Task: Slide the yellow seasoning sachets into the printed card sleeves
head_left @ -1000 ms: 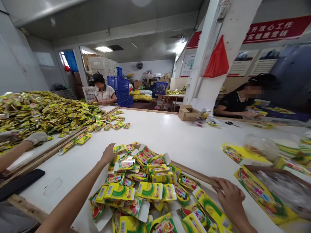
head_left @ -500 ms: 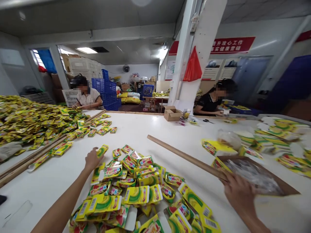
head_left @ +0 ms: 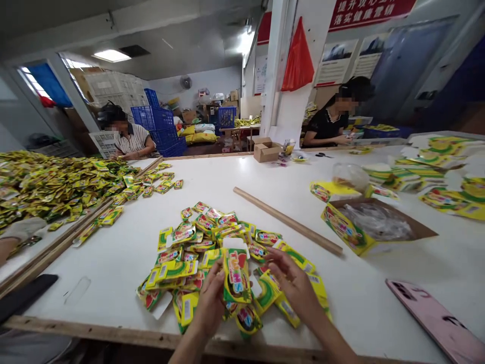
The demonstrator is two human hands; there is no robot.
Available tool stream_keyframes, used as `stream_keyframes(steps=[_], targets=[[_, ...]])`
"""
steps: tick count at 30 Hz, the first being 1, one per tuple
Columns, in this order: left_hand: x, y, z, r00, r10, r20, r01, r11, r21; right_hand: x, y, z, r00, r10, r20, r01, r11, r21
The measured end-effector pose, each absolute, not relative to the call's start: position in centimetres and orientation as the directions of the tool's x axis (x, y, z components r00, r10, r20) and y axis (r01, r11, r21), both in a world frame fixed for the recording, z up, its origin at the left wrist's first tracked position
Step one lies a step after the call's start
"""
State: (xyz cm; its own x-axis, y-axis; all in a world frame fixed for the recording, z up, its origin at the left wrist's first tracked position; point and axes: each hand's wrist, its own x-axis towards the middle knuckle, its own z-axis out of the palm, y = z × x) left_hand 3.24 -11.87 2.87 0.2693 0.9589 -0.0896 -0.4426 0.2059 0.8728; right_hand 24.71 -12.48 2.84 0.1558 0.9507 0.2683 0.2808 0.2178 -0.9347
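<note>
A small yellow and green box (head_left: 236,273) with a white flap raised at its top stands upright in my left hand (head_left: 210,299), its printed front towards me. My right hand (head_left: 291,285) is just to the right of it, fingers apart and holding nothing, above the pile. Around and beneath both hands lies a heap of similar small boxes (head_left: 178,270), some with white flaps standing open. Beyond my right hand a wooden stick (head_left: 288,220) rests on the white table (head_left: 204,182).
A larger yellow carton (head_left: 343,230) of clear plastic wrappers and a pink phone (head_left: 435,321) lie to the right. A mound of small packets (head_left: 64,187) fills the left, behind a wooden strip (head_left: 64,245). Two people (head_left: 131,136) sit across the table; a gloved hand shows at far left.
My right hand has let go of the wooden stick and come in towards the middle. My left hand has moved from the pile's far left to its near middle, holding a box. The view has tilted down.
</note>
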Motion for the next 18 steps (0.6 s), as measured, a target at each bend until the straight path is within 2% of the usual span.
stream_keyframes(steps=[2,5,11,18], targets=[[4.4,-13.3,2.2,0.301,0.943,-0.141,-0.443,0.269,0.855,21.6,-15.0,3.0,0.156,0.960,0.233,0.121,0.215,-0.969],[4.8,-15.0,1.5,0.307,0.947,-0.098,-0.342,0.206,0.917,19.5,-17.5,2.1,0.228,0.948,0.223,0.055,0.216,-0.975],[3.7,-17.3,1.0,0.346,0.935,0.078,-0.224,0.002,0.974,18.6,-19.3,0.3,0.201,0.952,0.230,0.095,0.215,-0.972],[2.0,-16.9,-0.3,0.380,0.921,0.091,-0.101,-0.057,0.993,17.9,-19.4,-0.6,0.131,0.959,0.251,0.180,0.226,-0.957]])
